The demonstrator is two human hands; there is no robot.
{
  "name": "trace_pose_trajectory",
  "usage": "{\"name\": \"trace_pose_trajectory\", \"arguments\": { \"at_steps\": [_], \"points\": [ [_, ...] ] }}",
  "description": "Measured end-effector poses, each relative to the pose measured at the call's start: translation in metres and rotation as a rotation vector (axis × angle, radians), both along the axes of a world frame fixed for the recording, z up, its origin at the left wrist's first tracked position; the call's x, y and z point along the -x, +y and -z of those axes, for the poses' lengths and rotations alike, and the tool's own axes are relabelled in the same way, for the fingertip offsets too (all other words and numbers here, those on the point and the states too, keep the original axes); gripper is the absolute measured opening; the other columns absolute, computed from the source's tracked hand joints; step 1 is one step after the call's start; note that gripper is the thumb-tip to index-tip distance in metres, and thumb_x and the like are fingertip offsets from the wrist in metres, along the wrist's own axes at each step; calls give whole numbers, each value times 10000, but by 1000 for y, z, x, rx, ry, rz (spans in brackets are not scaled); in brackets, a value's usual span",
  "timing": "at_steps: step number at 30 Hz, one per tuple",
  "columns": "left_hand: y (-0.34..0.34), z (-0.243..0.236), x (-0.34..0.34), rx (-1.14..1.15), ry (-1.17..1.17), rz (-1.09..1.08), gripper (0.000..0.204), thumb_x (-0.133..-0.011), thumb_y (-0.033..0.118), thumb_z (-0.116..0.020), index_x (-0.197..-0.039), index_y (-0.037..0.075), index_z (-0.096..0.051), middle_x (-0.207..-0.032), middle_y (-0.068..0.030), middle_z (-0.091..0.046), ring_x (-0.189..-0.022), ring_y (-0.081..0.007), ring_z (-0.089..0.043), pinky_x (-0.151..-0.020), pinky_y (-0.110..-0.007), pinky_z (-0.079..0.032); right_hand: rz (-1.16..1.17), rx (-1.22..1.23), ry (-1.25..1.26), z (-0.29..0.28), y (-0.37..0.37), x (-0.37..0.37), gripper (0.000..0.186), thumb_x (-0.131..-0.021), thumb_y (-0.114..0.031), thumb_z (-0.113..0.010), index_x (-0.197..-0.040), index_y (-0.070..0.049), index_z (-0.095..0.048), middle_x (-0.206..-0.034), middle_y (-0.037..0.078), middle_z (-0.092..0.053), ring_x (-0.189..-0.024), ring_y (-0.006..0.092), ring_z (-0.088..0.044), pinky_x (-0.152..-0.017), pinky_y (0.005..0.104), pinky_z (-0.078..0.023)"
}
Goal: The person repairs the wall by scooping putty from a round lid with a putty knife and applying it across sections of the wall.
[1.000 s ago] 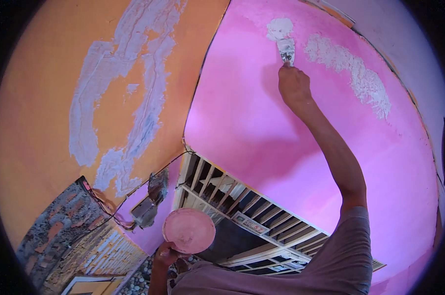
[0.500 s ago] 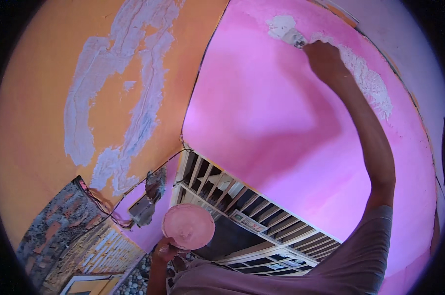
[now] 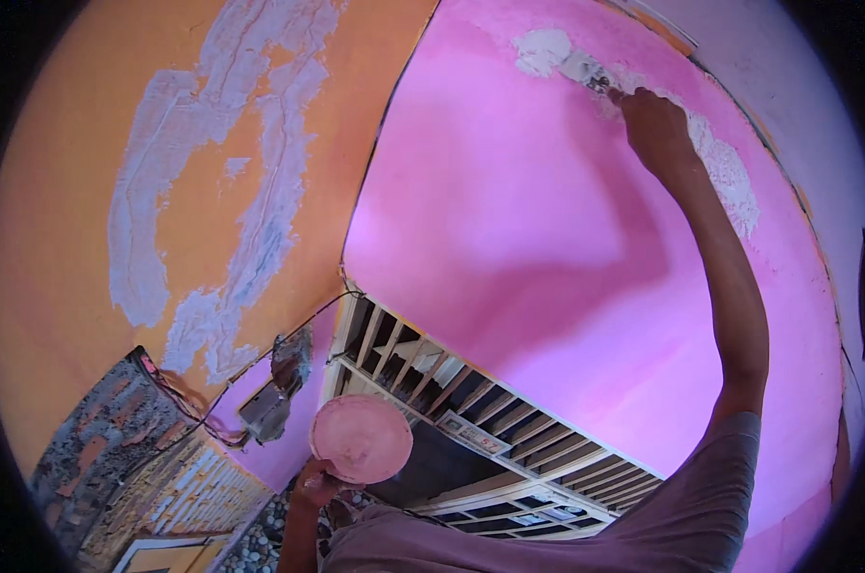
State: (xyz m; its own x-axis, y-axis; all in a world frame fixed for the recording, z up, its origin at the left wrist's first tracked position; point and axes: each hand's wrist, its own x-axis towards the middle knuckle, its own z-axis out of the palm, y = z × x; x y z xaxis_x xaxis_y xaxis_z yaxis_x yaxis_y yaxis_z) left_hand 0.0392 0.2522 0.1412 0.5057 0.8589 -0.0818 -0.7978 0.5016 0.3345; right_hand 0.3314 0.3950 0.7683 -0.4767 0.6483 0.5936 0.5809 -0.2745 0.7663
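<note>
High on the pink wall [image 3: 509, 210], my right hand [image 3: 654, 124] grips a putty knife [image 3: 588, 71], its blade against the wall. A thick white patch of filler [image 3: 541, 52] lies just left of the blade. Another rough patch of white filler [image 3: 727, 172] runs down the wall on the right, partly behind my wrist. Low on the left, my left hand [image 3: 318, 482] holds up a round pink dish [image 3: 364, 437] by its rim. Its face is smeared with a pale paste.
An orange wall [image 3: 60, 220] with broad bands of dried filler [image 3: 141, 201] meets the pink wall at a corner. Below are exposed brick [image 3: 113, 430], a broken wall box [image 3: 268, 413] with loose cables [image 3: 179, 392], and a slatted vent frame [image 3: 509, 420] over a dark opening.
My right hand and the putty knife have moved right along the wall, away from the thick white patch. The left hand still holds the dish, and the whole view has shifted slightly.
</note>
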Motion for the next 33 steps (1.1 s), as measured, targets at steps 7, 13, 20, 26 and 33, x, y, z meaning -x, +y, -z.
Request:
{"name": "trace_pose_trajectory", "arguments": {
  "at_steps": [7,13,20,26,33],
  "points": [
    [12,4,-8,26,9,82,503,-723,160,-594,-1148,-85,-481,-1077,-231,-573,-906,-406,-607,-761,-562,-525,-256,-63,-206,0,27,19,211,-807,-93,-479,-964,-55,-615,-841,137,-619,-739,294,-629,-654,408,-506],
    [5,1,-8,20,60,62,540,-682,144,-566,-1159,-91,-471,-1106,-214,-570,-973,-405,-578,-804,-567,-504,11,115,-113,1,12,36,258,-826,-70,-468,-1033,-74,-622,-874,143,-622,-778,300,-629,-673,413,-509],
    [4,-23,-9,72,83,35,535,-697,130,-569,-1177,-79,-460,-1113,-220,-558,-957,-388,-593,-753,-565,-526,-19,31,-77,-22,-18,23,282,-812,-39,-450,-1028,-81,-627,-890,150,-619,-817,305,-616,-702,432,-498],
    [1,-11,-8,26,54,6,497,-705,134,-575,-1163,-42,-495,-1123,-186,-566,-990,-381,-582,-769,-575,-519,-74,69,-21,-30,24,58,265,-809,-53,-442,-997,-54,-628,-925,171,-631,-865,322,-619,-729,422,-504],
    [-2,0,-4,-16,30,29,410,-738,178,-603,-1078,-44,-544,-1174,-207,-527,-1022,-435,-550,-798,-608,-490,36,9,-60,-45,-20,40,200,-807,-88,-460,-893,-24,-628,-877,178,-631,-812,330,-629,-714,433,-507]
  ]
}}
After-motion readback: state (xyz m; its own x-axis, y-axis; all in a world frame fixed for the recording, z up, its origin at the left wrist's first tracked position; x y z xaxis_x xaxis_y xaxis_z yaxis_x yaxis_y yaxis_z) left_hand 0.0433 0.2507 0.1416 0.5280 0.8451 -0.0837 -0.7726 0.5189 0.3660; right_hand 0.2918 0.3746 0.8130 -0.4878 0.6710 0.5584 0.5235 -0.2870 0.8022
